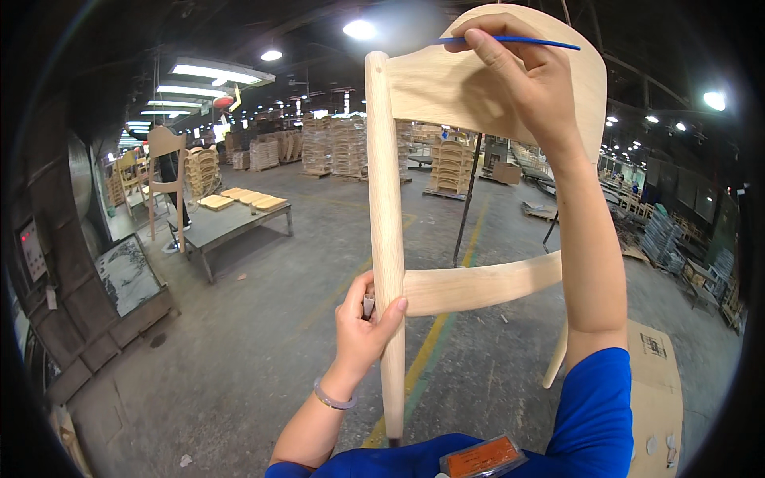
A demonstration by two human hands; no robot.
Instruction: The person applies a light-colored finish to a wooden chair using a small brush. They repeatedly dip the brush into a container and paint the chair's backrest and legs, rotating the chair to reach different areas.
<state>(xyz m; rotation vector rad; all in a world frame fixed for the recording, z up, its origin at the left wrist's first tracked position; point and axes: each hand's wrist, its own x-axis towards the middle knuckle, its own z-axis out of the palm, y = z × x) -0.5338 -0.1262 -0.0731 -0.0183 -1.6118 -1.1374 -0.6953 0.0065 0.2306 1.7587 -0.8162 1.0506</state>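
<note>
A pale wooden chair back frame (385,175) stands upright in front of me, with a wide curved top rail (446,88) and a lower crossbar (478,287). My left hand (362,323) is closed round its left post where the crossbar joins. A small greyish cylindrical piece (368,306) shows between those fingers; its kind is unclear. Up at the top rail, my right hand (522,80) pinches a slim blue stick (542,41), held roughly level. Its left tip lies near the rail's upper edge, and I cannot tell whether it touches.
A low grey table (239,215) at left carries several yellowish wooden pieces. Behind it stands a person (169,167) beside another chair frame (166,159). Stacked wooden parts (348,147) fill the background. A cardboard sheet (653,398) lies at lower right.
</note>
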